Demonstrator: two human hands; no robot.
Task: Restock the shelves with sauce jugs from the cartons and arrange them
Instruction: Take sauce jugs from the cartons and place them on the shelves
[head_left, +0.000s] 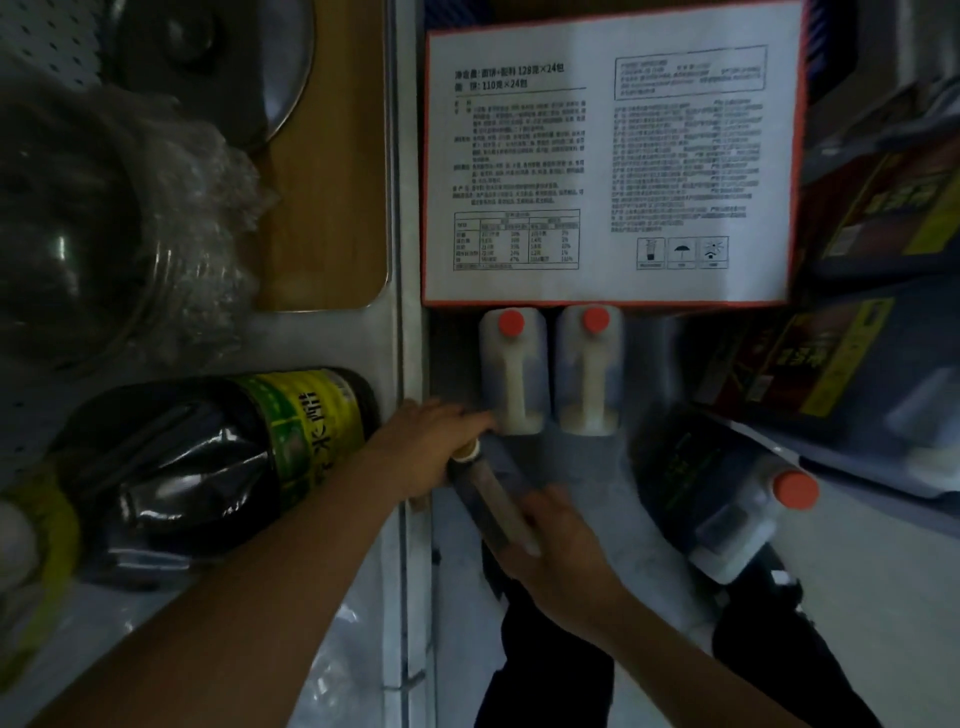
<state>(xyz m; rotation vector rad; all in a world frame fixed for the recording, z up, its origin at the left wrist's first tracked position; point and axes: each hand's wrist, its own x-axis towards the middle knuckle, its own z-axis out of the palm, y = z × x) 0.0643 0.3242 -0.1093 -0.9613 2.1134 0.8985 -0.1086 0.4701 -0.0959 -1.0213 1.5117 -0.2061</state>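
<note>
Frame centre: left hand and right hand both grasping a dark jug, tilted beside two standing jugs. Risk: bumping those over.

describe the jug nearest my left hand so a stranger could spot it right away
Find the big white carton panel with black print and a red border. Just below its lower edge two white jugs with red caps stand side by side. Yours is the left jug, its handle end beside the left hand; the right jug sits farther from that hand.
</note>
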